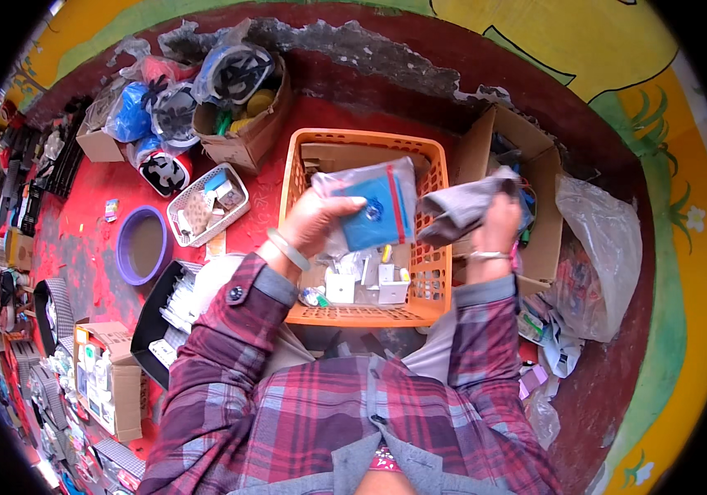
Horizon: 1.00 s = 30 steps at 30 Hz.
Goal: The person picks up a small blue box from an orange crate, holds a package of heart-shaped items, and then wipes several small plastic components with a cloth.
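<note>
My left hand point(314, 221) pinches a flat blue packet point(370, 210) in a clear plastic bag with a red strip, thumb on its front. To its right, my right hand point(498, 221) is closed around a crumpled grey cloth point(462, 208). Both hands are raised over an orange plastic basket point(367, 316) with slotted sides. Down inside the basket lie white box-shaped electrical fittings point(339, 288) and other small pieces. A sheet of brown cardboard point(320, 153) leans at the basket's far end, partly hidden by the packet.
An open cardboard box point(539, 247) and a clear plastic sack point(605, 256) stand to the right. Leftward are a purple basin point(127, 272), a white basket point(238, 213), a black tray point(141, 342) and a cardboard box point(129, 396). Stuffed bags and a box point(242, 148) sit against the far wall.
</note>
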Tool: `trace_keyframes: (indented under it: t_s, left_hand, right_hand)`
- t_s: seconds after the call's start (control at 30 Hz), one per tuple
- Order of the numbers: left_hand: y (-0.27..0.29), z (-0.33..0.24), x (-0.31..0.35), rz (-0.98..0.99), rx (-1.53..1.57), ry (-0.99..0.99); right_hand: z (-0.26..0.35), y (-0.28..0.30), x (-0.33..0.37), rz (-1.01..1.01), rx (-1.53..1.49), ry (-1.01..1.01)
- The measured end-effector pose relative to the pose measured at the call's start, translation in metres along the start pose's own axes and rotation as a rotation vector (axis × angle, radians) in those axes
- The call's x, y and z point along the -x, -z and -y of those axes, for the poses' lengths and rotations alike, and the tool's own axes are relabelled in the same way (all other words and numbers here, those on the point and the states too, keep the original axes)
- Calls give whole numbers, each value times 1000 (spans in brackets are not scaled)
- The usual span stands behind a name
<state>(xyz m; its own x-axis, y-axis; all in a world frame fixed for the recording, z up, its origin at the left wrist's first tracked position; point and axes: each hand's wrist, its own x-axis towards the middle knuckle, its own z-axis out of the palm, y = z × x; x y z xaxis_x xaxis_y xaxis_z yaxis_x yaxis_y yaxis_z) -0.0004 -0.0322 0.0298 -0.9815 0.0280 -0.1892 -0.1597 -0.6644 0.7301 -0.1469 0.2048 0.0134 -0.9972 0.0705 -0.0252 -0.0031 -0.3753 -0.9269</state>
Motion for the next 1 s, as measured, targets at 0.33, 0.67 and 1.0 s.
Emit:
trace_keyframes:
  t_s: [0.33,0.67,1.0]
  left_hand:
    - [-1,-8,1,-8,58,-57]
    - [3,10,-8,-38,-96,9]
    - [-16,10,-2,67,30,51]
  right_hand:
    - [-11,-1,25,670,-322,-416]
    - [-38,-34,62,676,222,-138]
    - [-36,-34,63,412,519,239]
